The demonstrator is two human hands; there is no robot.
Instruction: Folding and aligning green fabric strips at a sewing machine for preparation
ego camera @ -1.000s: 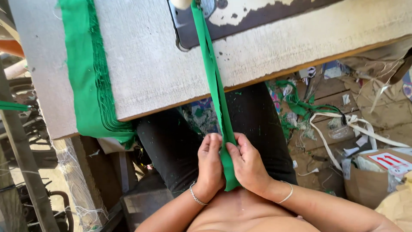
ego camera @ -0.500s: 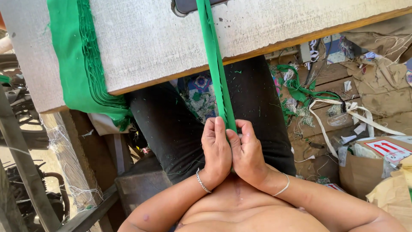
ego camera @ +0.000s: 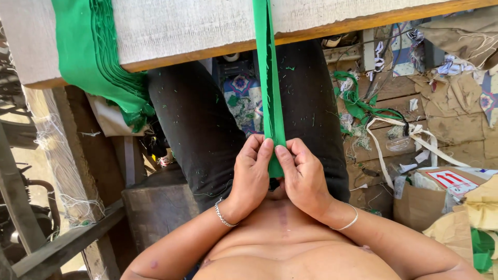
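Observation:
A long narrow green fabric strip (ego camera: 268, 83) runs from the worktable edge down to my lap. My left hand (ego camera: 251, 176) and my right hand (ego camera: 303, 176) pinch its lower end together, fingertips meeting on the folded cloth just above my stomach. The strip is stretched fairly taut over my black trousers (ego camera: 202, 129). Each wrist carries a thin bracelet. The upper end of the strip goes out of view past the top edge.
The grey-topped wooden worktable (ego camera: 187, 26) fills the top. A stack of green fabric pieces (ego camera: 98, 62) hangs over its left side. Scraps, white tape and cardboard boxes (ego camera: 441, 181) litter the floor on the right. A wooden frame (ego camera: 62, 243) stands at left.
The view has tilted down, so the table has slid up the frame and the sewing machine has left view. My hands still grip the strip's end, close to my body.

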